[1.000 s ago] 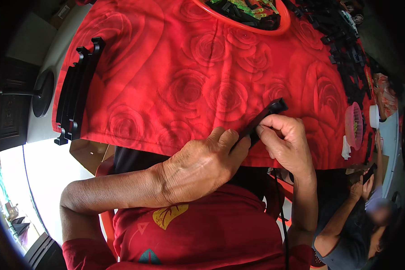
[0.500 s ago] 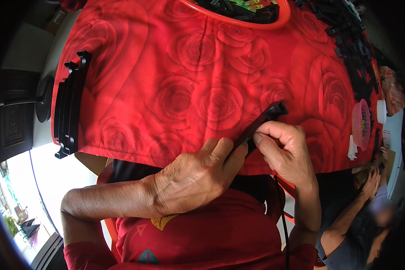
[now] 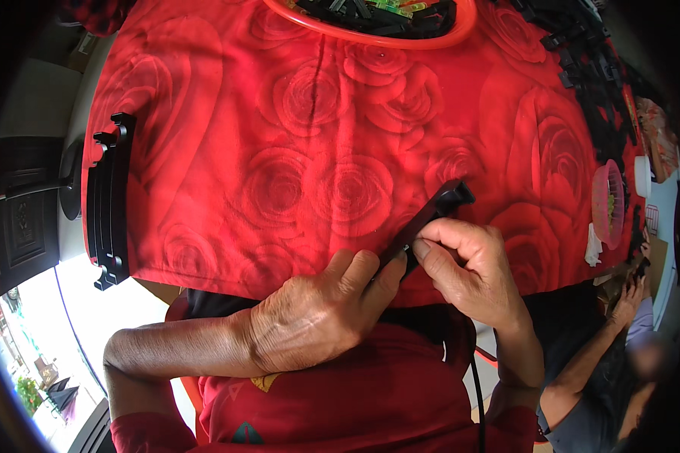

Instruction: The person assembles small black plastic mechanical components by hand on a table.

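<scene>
Head view, change: since the earliest frame, both hands and the black bar [image 3: 425,221] had moved lower in the view. The near edge of the red tablecloth [image 3: 279,124] and the stack of black bars [image 3: 112,208] at the left had also dropped, so most of the displacement appeared to come from the camera. Relative to each other, the hands and the bar had hardly shifted. This indicated that the work was being carried on at the same spot on the bar, with no sign of release. A small pale spot [image 3: 406,248] showed beside the right fingertips; its nature was too small to determine.

Head view, position and axis: the black bar was located over the near part of the tablecloth, right of centre. Its long axis ran diagonally, from near left to far right. The flared, hooked end pointed to the far right; the opposite end was hidden by the left hand [image 3: 319,306]. Its tilt relative to the table could not be told.

Head view, fingers: those of the left hand were clamped on the near portion of the bar. The thumb and index finger of the right hand [image 3: 470,266] were drawn close at the bar's right edge; whether they gripped the bar or a small part could not be told.
</scene>
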The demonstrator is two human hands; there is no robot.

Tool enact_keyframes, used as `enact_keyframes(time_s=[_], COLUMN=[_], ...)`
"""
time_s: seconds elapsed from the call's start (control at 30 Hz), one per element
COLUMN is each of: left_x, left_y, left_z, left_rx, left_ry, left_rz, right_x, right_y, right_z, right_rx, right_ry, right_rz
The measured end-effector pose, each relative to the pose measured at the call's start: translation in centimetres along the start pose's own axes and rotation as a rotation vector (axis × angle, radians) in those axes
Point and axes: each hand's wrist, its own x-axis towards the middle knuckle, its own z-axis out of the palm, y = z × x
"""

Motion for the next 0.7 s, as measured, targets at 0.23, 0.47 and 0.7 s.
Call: enact_keyframes(time_s=[0.23, 0.47, 0.7], left_x=[0.2, 0.1, 0.4], left_y=[0.0, 0.2, 0.4], left_z=[-0.2, 0.1, -0.1], left_rx=[0.067, 0.153, 0.142], left_ry=[-0.005, 0.002, -0.015], left_rz=[0.01, 0.015, 0.004], right_x=[-0.8, 1.8, 3.2], right_y=[-0.2, -1.6, -1.7], right_z=[-0.1, -2.3, -2.7], right_rx=[-0.146, -0.705, -0.749], right_ry=[0.14, 0.241, 0.032], right_rz=[-0.127, -0.572, -0.499])
